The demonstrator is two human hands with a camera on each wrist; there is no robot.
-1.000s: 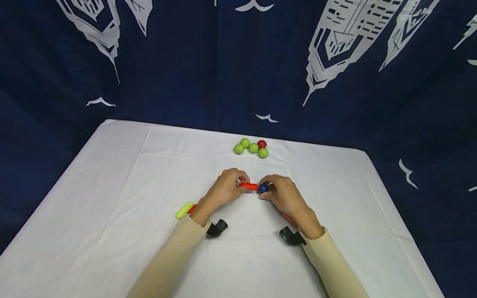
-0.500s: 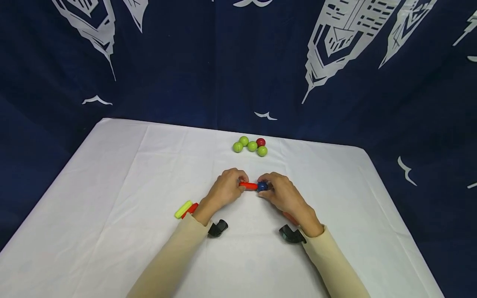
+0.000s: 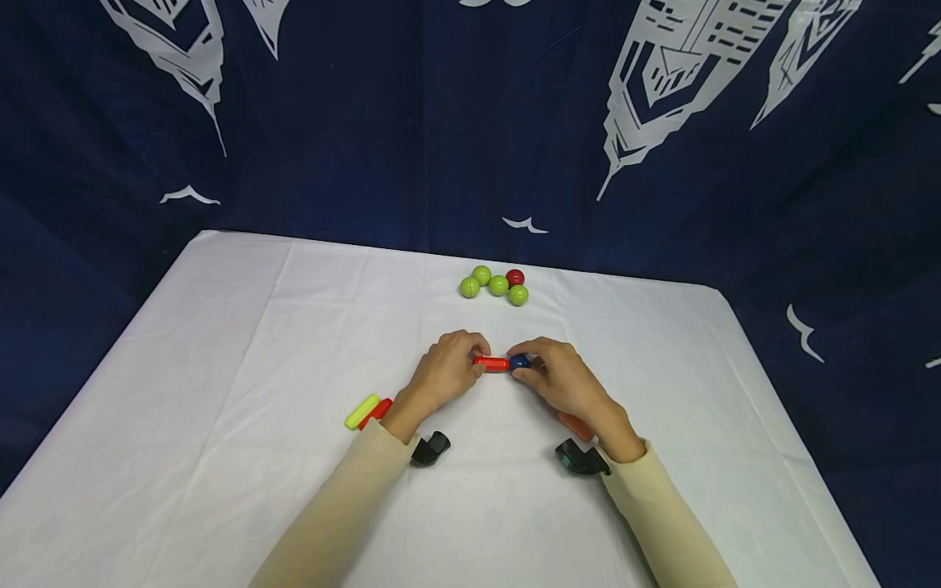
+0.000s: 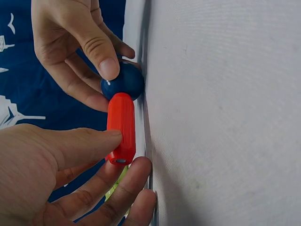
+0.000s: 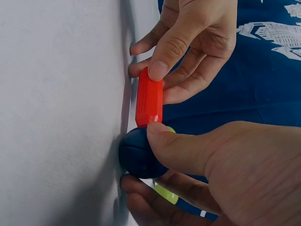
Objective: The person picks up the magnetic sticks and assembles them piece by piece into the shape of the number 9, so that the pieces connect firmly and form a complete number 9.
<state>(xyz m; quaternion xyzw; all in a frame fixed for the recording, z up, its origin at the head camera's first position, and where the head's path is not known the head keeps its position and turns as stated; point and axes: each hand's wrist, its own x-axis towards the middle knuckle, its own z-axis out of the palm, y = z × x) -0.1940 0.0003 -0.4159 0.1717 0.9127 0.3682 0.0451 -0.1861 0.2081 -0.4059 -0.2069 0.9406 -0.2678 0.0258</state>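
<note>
Rod [image 3: 494, 364], red, is butted against the blue ball [image 3: 519, 362] over the worktop [image 3: 662, 367]; full seating cannot be confirmed. They are pinched by the left grip [image 3: 450, 363] and right grip [image 3: 564, 376] respectively. The yellow rod [image 3: 363, 412], second red rod [image 3: 376, 414] and green balls [image 3: 498, 285] appear left unjoined.

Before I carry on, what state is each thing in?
Left hand: pinching the held red stick.
Right hand: gripping the blue ball.
Held red stick: end against the blue ball; locking unclear.
Blue ball: held at the stick's end.
Yellow stick: unheld, beside the second red stick.
Second red stick: unheld.
Orange-red stick: partly hidden by right wrist.
Green balls: four, unheld, grouped.
Dark red ball: unheld.
</note>
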